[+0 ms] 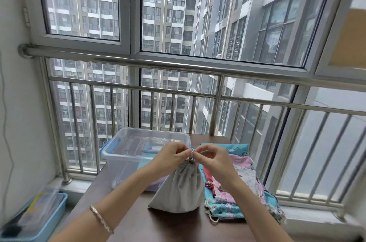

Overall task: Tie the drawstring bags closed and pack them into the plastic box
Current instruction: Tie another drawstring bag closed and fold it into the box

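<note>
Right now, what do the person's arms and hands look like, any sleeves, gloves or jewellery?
Both arms are bare as far as the frame shows: no sleeves, no gloves. The left hand and right hand carry no rings that I can make out. The only thing worn is a thin, silver-coloured twisted bracelet on the left forearm. Nothing is on the right wrist.

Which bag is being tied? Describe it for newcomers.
On the dark table, look in front of the clear plastic box, left of the pile of printed bags. The upright bag, drawstring pinched by left hand and right hand, alone is plain grey.
</note>
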`<action>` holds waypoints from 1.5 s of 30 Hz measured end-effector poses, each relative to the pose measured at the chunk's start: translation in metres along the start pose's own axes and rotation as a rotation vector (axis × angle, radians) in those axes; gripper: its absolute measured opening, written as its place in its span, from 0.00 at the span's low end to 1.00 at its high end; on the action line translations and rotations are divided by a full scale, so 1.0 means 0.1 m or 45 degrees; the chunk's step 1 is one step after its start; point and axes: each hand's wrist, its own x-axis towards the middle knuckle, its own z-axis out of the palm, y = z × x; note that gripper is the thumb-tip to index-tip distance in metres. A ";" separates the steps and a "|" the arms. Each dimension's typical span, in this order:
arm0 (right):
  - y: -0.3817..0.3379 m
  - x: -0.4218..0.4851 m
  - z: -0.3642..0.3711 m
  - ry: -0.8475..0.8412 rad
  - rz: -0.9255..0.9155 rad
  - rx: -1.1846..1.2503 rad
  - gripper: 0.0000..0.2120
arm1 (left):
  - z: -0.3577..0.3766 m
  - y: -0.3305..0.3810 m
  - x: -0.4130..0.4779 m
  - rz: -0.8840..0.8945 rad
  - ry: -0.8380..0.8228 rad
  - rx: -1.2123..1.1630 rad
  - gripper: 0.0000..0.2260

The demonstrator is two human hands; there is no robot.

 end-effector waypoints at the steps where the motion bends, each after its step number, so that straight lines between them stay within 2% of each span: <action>1: -0.01 -0.01 0.00 0.002 -0.006 0.006 0.05 | 0.00 0.00 0.01 -0.007 0.003 0.000 0.09; 6: -0.06 -0.03 -0.01 0.005 -0.024 0.004 0.09 | 0.00 0.00 0.01 -0.041 -0.002 -0.063 0.11; 10: 0.03 0.00 -0.10 -0.087 0.055 0.036 0.05 | -0.09 0.04 -0.02 -0.011 -0.003 -0.069 0.12; 14: 0.17 0.02 -0.30 -0.158 0.095 -0.012 0.05 | -0.28 0.04 -0.05 -0.069 0.017 -0.037 0.08; 18: 0.22 0.04 -0.35 -0.353 0.185 -0.004 0.09 | -0.23 0.06 -0.09 -0.204 -0.062 -0.302 0.09; 22: 0.10 0.16 -0.24 -0.356 0.308 0.051 0.14 | -0.19 0.13 -0.10 -0.202 -0.095 -0.404 0.07; 26: -0.05 0.29 -0.14 -0.519 0.429 -0.334 0.24 | -0.17 0.15 -0.11 -0.194 -0.125 -0.299 0.06; 31: -0.09 0.32 -0.16 -0.707 0.565 -0.058 0.13 | -0.18 0.16 -0.11 -0.179 -0.131 -0.199 0.07; 34: -0.08 0.30 -0.15 -0.667 0.531 -0.136 0.13 | -0.15 0.16 -0.10 -0.171 -0.138 -0.085 0.06; 37: -0.07 0.29 -0.12 -0.601 0.488 -0.248 0.08 | -0.13 0.17 -0.10 -0.125 -0.150 0.064 0.06; 39: -0.07 0.29 -0.12 -0.572 0.462 -0.252 0.05 | -0.11 0.17 -0.10 -0.029 -0.140 0.311 0.05; 41: -0.07 0.28 -0.13 -0.557 0.451 -0.246 0.03 | -0.10 0.16 -0.08 0.057 -0.028 0.572 0.03; 45: -0.05 0.28 -0.12 -0.515 0.428 -0.294 0.05 | -0.09 0.21 -0.10 0.010 0.075 0.480 0.05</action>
